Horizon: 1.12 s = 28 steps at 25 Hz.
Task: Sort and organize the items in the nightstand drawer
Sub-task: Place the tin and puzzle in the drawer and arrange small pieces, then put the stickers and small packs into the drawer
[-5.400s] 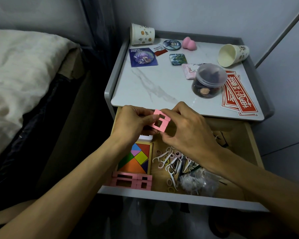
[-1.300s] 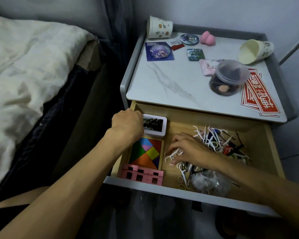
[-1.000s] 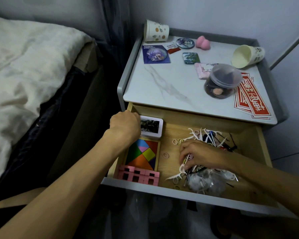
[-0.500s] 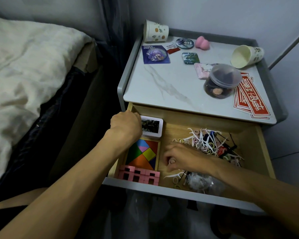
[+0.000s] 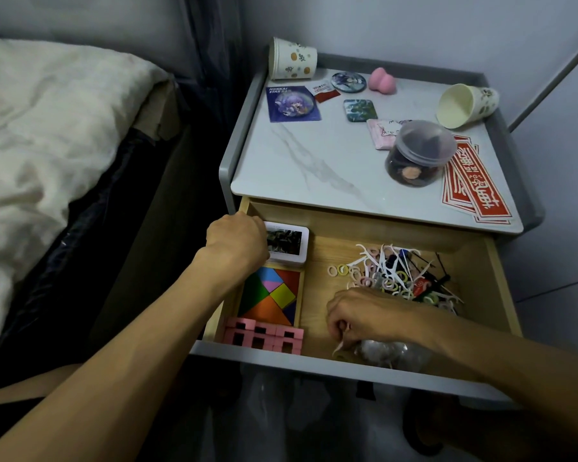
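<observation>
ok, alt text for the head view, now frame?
Two bare hands reach into an open light-wood nightstand drawer: the right hand pinches a white plastic floss pick near the front, the left hand rests curled against a white-framed card box at the back left. A colourful tangram puzzle and pink blocks line its left side.

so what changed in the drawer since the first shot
Both hands let go of their pink piece; the pink blocks lie front left. The left hand moved to the card box. The floss picks and rings went from front middle to back right; the right hand now pinches one floss pick by the plastic bag. The tangram stayed.
</observation>
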Each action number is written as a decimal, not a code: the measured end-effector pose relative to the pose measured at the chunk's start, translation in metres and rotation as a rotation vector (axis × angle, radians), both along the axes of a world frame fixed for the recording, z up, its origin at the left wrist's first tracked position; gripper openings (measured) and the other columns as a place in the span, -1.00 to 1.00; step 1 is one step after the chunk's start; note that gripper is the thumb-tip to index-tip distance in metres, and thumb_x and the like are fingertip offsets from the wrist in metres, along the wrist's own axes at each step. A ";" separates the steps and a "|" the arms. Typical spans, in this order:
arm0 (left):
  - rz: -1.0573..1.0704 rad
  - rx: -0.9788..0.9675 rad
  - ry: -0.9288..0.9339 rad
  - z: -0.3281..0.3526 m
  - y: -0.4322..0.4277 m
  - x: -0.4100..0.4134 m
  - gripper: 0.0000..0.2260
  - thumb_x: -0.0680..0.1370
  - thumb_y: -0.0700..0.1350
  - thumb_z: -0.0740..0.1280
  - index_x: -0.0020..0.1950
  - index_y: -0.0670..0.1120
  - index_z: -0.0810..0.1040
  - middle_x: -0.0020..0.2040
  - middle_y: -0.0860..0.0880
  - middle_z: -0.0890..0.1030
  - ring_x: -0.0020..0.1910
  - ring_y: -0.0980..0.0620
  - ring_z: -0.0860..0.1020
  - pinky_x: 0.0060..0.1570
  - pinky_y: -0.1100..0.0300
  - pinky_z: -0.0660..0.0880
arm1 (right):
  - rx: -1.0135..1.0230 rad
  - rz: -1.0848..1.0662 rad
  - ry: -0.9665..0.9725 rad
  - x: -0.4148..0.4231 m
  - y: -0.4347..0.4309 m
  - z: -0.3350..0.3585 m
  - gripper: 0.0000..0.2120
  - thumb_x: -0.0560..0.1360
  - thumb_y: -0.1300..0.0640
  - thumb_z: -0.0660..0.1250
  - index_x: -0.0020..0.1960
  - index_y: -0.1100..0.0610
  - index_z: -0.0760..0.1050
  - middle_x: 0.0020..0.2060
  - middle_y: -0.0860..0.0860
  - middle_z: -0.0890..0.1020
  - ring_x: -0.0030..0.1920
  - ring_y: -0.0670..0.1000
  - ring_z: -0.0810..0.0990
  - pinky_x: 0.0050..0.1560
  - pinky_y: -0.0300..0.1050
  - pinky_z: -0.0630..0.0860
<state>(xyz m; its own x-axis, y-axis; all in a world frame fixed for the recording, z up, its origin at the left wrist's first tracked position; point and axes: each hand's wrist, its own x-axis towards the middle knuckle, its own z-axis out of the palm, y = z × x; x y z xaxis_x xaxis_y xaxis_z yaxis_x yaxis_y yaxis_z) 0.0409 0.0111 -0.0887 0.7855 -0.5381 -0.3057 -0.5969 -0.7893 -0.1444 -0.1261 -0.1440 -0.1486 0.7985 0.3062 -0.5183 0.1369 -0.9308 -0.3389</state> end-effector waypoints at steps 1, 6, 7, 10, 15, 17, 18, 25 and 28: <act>-0.003 -0.001 -0.002 0.000 0.000 0.000 -0.71 0.58 0.02 0.33 0.21 -0.13 0.52 0.02 -0.09 0.57 -0.02 -0.08 0.58 -0.21 0.12 0.46 | -0.008 -0.007 0.016 -0.001 -0.004 0.002 -0.96 0.47 0.05 0.43 -0.08 -0.02 0.61 -0.12 -0.15 0.55 -0.05 -0.14 0.50 0.00 -0.17 0.49; -0.013 -0.009 -0.011 0.001 0.000 -0.001 -0.70 0.59 0.01 0.32 0.23 -0.14 0.51 0.08 -0.11 0.59 0.05 -0.11 0.58 -0.16 0.11 0.47 | -0.036 -0.191 -0.382 0.015 -0.011 -0.004 -0.86 0.57 0.03 0.31 0.01 0.07 0.58 -0.03 -0.06 0.50 -0.01 -0.11 0.46 0.08 -0.11 0.52; -0.013 -0.015 -0.008 0.001 0.000 -0.001 -0.71 0.59 0.00 0.32 0.23 -0.14 0.51 0.09 -0.11 0.59 0.05 -0.12 0.58 -0.15 0.10 0.48 | -0.075 -0.232 -0.466 0.023 -0.012 -0.007 -0.85 0.56 0.04 0.31 0.05 0.08 0.58 0.00 -0.02 0.50 0.03 -0.05 0.46 0.08 -0.08 0.50; -0.012 -0.035 0.015 0.003 0.001 0.000 -0.71 0.59 0.01 0.31 0.21 -0.14 0.52 0.03 -0.10 0.57 0.03 -0.12 0.59 -0.12 0.09 0.50 | -0.120 -0.326 -0.459 0.037 -0.019 -0.020 -0.86 0.57 0.05 0.30 0.06 0.08 0.55 0.02 0.02 0.49 0.11 0.03 0.46 0.02 -0.06 0.42; 0.023 -0.042 0.061 0.008 0.001 -0.001 -0.64 0.58 0.10 0.31 0.22 -0.15 0.52 0.08 -0.12 0.58 0.05 -0.13 0.59 -0.09 0.07 0.51 | -0.074 -0.334 -0.395 0.020 -0.045 -0.022 -0.92 0.56 0.13 0.31 -0.11 0.07 0.51 -0.09 -0.04 0.49 0.00 0.00 0.49 -0.05 -0.14 0.38; 0.024 -0.042 0.024 0.010 0.001 -0.003 -0.67 0.60 0.08 0.28 0.22 -0.14 0.52 0.02 -0.11 0.56 0.03 -0.12 0.58 -0.14 0.09 0.47 | -0.064 -0.364 -0.395 0.013 -0.054 -0.017 -0.91 0.56 0.11 0.33 -0.07 0.09 0.58 -0.06 -0.02 0.53 0.02 0.00 0.51 0.00 -0.17 0.38; 0.013 -0.044 -0.011 0.011 0.002 -0.005 -0.69 0.62 0.07 0.26 0.21 -0.14 0.51 -0.04 -0.10 0.53 0.00 -0.11 0.58 -0.17 0.11 0.44 | -0.045 -0.385 -0.410 0.010 -0.055 -0.013 -0.90 0.56 0.09 0.34 -0.04 0.09 0.60 -0.04 -0.02 0.54 0.03 -0.02 0.51 0.05 -0.15 0.42; 0.044 -0.365 0.009 0.033 -0.015 -0.009 -0.72 0.59 0.10 0.25 0.01 -0.10 0.58 -0.13 -0.07 0.59 -0.16 -0.09 0.59 -0.18 0.13 0.47 | 0.082 -0.451 -0.608 0.017 -0.036 0.061 -0.87 0.57 0.10 0.33 0.07 0.07 0.62 0.00 -0.05 0.54 0.03 -0.09 0.48 0.04 -0.17 0.44; 0.080 -0.816 0.305 0.058 -0.025 -0.013 -0.77 0.59 0.06 0.30 0.09 -0.05 0.61 -0.04 -0.04 0.66 -0.17 0.01 0.65 -0.11 0.03 0.62 | 0.090 -0.464 -0.686 0.024 -0.034 0.099 -0.87 0.57 0.13 0.32 0.07 0.07 0.62 0.02 -0.03 0.57 0.04 -0.08 0.50 0.04 -0.15 0.44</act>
